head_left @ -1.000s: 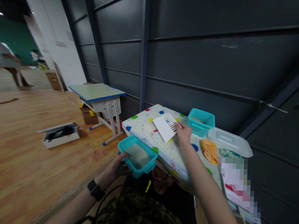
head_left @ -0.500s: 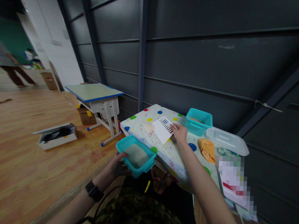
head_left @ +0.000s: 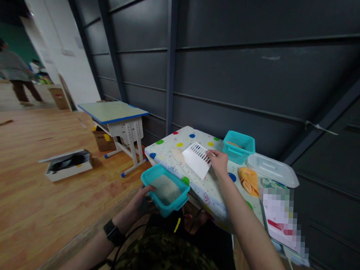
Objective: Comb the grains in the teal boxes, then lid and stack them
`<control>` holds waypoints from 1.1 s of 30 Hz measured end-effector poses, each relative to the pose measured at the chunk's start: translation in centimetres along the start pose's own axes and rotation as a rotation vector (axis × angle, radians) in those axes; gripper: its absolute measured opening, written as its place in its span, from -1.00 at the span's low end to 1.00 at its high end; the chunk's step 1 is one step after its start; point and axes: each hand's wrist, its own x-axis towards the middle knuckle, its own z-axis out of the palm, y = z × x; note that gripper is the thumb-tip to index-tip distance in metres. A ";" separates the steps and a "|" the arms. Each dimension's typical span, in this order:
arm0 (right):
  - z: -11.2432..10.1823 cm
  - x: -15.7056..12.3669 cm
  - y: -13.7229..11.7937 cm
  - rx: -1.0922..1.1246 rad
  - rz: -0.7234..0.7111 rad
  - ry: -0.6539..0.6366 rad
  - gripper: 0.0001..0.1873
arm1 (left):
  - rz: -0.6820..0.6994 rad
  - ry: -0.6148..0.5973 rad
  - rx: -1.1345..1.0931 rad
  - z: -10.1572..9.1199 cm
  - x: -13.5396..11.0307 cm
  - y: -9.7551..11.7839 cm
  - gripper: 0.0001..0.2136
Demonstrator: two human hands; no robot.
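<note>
My left hand (head_left: 144,199) grips a teal plastic box (head_left: 181,202) by its left side, the thumb over the rim. Pale fine grains (head_left: 167,188) lie inside the box, which is held just off the table's front edge. Between the fingers of my right hand (head_left: 218,160) is a thin white card (head_left: 196,161) with a row of dark stripes or slots. The card is tilted low over the table, close to a pale patch of grains (head_left: 177,154); whether it touches the table I cannot tell.
The table (head_left: 167,148) has a dotted cover. On it are a second teal box (head_left: 239,153) with orange bits, a clear lid (head_left: 274,169) and an orange cloth (head_left: 248,181). A desk (head_left: 114,111) and an open white carton (head_left: 69,173) stand left; a person (head_left: 14,68) is beyond.
The card has moved a little toward the front edge and the teal box, and its tilt has changed. The held box has shifted slightly right. Both hands keep their hold.
</note>
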 end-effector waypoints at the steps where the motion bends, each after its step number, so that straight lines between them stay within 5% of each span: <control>1: -0.3 0.1 -0.1 -0.005 0.001 0.026 -0.68 | 0.009 0.000 0.012 0.0 -0.1 -0.1 -0.54; 6: -1.6 0.2 -0.2 -0.115 -0.020 0.125 -0.69 | 0.050 -0.029 0.047 -0.1 0.0 -0.6 -0.48; 13: 0.3 -1.1 -0.6 0.074 -0.024 -0.134 -0.72 | 0.096 -0.053 0.041 -0.5 0.8 -1.2 -0.47; 19: 0.3 -1.0 -0.3 0.098 0.011 -0.076 -0.71 | 0.105 -0.038 0.055 -0.4 0.6 -1.2 -0.41; 33: 1.2 -2.2 -1.3 0.171 -0.045 -0.228 -0.65 | 0.099 -0.030 0.041 -0.5 0.6 -0.8 -0.52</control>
